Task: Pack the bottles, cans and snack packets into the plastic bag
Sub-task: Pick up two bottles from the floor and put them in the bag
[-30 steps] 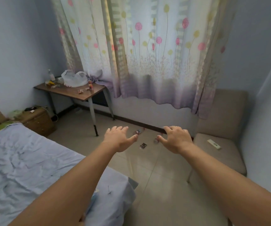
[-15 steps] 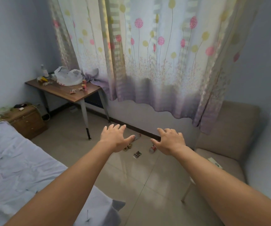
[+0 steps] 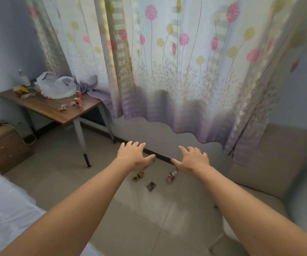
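A white plastic bag (image 3: pixel 57 87) sits on a wooden table (image 3: pixel 43 108) at the left, with a clear bottle (image 3: pixel 23 78), a red can (image 3: pixel 78 93), a second can (image 3: pixel 79 102) and snack packets (image 3: pixel 62 107) around it. On the floor by the wall lie a red can (image 3: pixel 171 177), a dark packet (image 3: pixel 151 186) and a gold packet (image 3: pixel 138 177). My left hand (image 3: pixel 133 155) and my right hand (image 3: pixel 193 159) are stretched out in front of me with fingers spread, holding nothing, above the floor items.
A flowered curtain (image 3: pixel 167 61) hangs over the far wall. A beige chair (image 3: pixel 260 182) stands at the right, a bed (image 3: pixel 3 209) at the lower left and a brown bedside cabinet (image 3: pixel 3 146) beyond it. Tiled floor lies between them.
The view has moved forward toward the curtain and wall. The floor items now appear below my hands instead of between them. Both hands stay spread and hold nothing.
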`<control>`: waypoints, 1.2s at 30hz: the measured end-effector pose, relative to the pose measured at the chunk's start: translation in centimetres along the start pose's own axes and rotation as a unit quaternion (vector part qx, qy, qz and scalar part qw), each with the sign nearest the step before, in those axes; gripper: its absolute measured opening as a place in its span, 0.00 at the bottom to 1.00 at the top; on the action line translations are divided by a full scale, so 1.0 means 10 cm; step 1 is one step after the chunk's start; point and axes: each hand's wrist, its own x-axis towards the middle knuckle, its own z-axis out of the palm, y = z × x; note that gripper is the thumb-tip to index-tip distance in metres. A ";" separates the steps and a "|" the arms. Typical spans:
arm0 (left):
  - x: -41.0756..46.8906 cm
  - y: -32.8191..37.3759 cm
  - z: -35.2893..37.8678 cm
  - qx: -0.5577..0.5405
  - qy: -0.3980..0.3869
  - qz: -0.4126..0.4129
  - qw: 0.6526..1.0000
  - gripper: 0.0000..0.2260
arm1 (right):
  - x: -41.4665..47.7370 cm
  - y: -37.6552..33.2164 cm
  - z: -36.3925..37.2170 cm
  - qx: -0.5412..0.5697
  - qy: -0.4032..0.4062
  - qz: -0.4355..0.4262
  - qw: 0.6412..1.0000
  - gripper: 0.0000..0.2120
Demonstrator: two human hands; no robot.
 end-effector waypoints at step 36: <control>4.70 -0.73 0.34 0.013 -0.129 0.060 0.990 0.38 | 4.53 0.09 0.57 0.082 -0.126 0.089 0.985 0.36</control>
